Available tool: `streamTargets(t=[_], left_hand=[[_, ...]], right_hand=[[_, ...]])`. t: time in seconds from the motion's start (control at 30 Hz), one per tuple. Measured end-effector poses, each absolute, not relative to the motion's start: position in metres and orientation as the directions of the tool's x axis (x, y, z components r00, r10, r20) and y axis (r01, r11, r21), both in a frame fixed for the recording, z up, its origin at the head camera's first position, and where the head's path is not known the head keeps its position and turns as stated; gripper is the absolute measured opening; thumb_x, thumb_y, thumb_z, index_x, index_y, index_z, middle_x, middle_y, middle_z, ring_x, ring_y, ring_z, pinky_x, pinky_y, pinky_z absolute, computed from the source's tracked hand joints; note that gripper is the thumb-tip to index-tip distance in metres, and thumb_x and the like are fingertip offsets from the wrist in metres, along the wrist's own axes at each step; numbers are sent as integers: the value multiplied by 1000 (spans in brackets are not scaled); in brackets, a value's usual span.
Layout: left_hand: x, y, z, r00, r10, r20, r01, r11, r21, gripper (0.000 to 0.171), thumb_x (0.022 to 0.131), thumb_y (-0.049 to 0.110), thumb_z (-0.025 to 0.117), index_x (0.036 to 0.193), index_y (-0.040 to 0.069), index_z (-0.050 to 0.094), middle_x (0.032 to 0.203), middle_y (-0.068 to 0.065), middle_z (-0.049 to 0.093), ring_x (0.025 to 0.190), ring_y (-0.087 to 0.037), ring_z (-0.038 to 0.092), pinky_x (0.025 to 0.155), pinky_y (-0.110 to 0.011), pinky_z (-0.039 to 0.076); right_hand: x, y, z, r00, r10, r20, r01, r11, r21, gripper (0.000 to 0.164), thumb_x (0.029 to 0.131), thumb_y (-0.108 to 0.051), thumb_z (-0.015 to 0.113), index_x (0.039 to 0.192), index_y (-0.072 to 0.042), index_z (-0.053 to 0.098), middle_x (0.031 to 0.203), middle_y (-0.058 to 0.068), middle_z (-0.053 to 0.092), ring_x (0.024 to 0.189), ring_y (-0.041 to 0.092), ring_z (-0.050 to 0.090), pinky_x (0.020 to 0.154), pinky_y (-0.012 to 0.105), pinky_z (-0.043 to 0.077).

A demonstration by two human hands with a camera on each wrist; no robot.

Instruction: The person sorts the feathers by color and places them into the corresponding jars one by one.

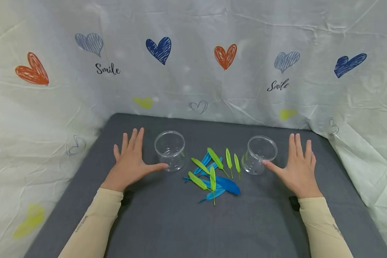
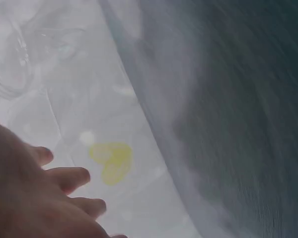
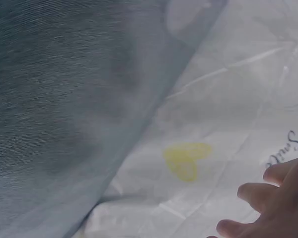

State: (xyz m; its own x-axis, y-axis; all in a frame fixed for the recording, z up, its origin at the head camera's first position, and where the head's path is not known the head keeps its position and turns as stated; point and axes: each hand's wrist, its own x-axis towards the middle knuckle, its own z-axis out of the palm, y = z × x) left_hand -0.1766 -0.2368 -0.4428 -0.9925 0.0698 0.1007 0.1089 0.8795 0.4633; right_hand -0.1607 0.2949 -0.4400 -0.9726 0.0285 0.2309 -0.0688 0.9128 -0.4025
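Left grip (image 1: 129,163) and right grip (image 1: 298,172) have fingers apart; left cup (image 1: 171,159) and right cup (image 1: 256,159), likely slick and breakable, want holding round their sides.

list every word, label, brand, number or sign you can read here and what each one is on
"Smile": black script, left part of the pale backdrop
"Smile": black script, right part of the backdrop; in the right wrist view a "Smile" shows askew, its end partly hidden
Left sleeve: small dark print, too small to read
Right sleeve: small dark print, too small to read
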Motion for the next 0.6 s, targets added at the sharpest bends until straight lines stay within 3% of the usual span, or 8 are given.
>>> streamTargets(t=[0.13, 0.3, 0.5, 0.6], left_hand=[[-185, -226, -446, -993, 63, 95, 106, 821, 560, 146, 70, 92, 77, 173, 35, -10, 184, -1, -5, 171, -39, -8, 128, -80, 7], [-190, -216, -452, -994, 49, 98, 101, 755, 648, 143, 71, 88, 80, 173, 39, -6, 184, 1, 5, 170, -37, 13, 125, -77, 28], [-192, -206, -456, -988, 41, 149, 140, 644, 752, 138, 71, 78, 88, 172, 45, 1, 181, 4, 23, 167, -32, 28, 126, -71, 34], [-194, -201, -459, -986, 50, 161, 162, 542, 824, 133, 74, 66, 94, 171, 47, 5, 178, 8, 28, 166, -29, 31, 130, -63, 33]], right_hand=[[-163, 287, -433, -968, 20, 251, -87, 909, -407, 132, 86, -78, 74, 175, -15, 1, 183, 17, -2, 167, 53, -9, 123, 84, 8], [-162, 278, -424, -958, -8, 287, -127, 908, -399, 129, 86, -76, 75, 176, -17, 3, 184, 13, 0, 169, 48, -7, 123, 84, 10], [-161, 268, -415, -941, -28, 336, -172, 897, -407, 126, 86, -74, 77, 176, -19, 7, 184, 9, 4, 169, 45, -2, 124, 82, 9], [-159, 261, -410, -928, -44, 369, -210, 882, -422, 124, 86, -69, 80, 176, -18, 12, 184, 11, 9, 169, 44, 3, 124, 80, 9]])
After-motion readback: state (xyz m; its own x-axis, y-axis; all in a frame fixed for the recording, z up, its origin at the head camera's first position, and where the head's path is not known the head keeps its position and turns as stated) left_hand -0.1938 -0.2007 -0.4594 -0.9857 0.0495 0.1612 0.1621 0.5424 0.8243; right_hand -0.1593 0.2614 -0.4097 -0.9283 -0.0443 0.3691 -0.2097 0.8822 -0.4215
